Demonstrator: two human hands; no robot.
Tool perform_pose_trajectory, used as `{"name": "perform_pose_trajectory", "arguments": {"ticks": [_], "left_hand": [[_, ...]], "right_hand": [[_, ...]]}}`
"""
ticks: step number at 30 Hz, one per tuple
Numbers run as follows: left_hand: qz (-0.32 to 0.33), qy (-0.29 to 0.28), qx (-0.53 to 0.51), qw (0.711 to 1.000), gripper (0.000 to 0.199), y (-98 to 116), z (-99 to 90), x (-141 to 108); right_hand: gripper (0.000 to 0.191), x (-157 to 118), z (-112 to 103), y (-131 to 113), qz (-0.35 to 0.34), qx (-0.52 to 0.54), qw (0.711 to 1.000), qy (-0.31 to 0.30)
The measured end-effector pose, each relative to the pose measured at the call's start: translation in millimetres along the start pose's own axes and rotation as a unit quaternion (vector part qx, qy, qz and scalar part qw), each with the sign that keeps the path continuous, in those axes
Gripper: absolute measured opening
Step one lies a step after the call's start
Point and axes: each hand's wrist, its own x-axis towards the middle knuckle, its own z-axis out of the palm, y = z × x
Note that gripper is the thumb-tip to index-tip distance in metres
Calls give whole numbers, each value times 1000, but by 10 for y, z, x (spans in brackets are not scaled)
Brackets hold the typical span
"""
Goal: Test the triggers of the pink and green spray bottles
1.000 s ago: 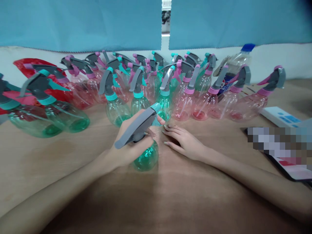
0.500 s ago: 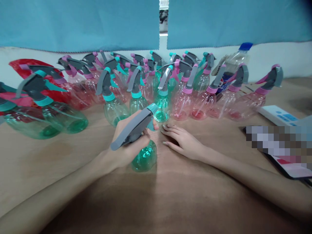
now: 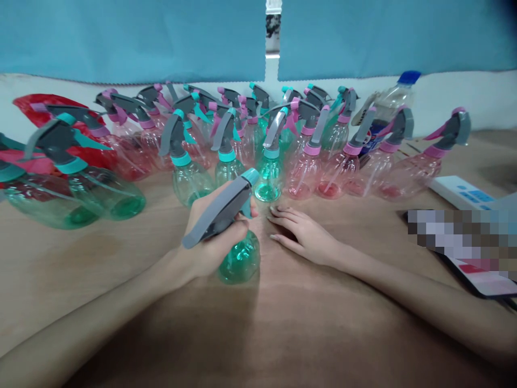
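My left hand (image 3: 214,242) is wrapped round the neck of a green spray bottle (image 3: 240,261), whose base rests on the wooden table (image 3: 283,323). The grey and teal spray head slants above my fingers, its nozzle end toward the upper right. Just right of that bottle, my right hand (image 3: 305,234) lies palm down on the table with its fingers spread and nothing in it. Behind my hands stands another green spray bottle (image 3: 269,175), with a pink spray bottle (image 3: 301,175) to its right.
Several more green and pink spray bottles line the back. A red plastic bag (image 3: 89,143) lies at the back left. A clear bottle with a blue cap (image 3: 409,77), a white device (image 3: 460,191) and a partly blurred tablet-like object (image 3: 490,277) are at the right.
The held spray head has tipped very slightly to the left and its trigger sits closer to my fingers. My right hand has not visibly moved.
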Motion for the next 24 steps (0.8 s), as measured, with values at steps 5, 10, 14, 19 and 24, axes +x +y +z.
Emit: {"name": "perform_pose_trajectory", "arguments": {"ticks": [5,10,14,19,24], "left_hand": [[26,-12,-29,999,32,75,17,54],[18,-4,-42,999,39,66,52,40],[10,3,-45,999,43,52,78,26],[-14,5,-48,999,43,62,83,20],[-21,30,-39,999,38,61,86,3]], "right_hand": [[41,0,-7,-4,-1,-1,1000,-4],[41,3,-8,-3,0,-1,1000,-7],[43,5,-10,-2,4,-4,1000,-8],[42,6,-14,-10,2,-2,1000,-7],[42,5,-17,-13,2,5,1000,-2]]}}
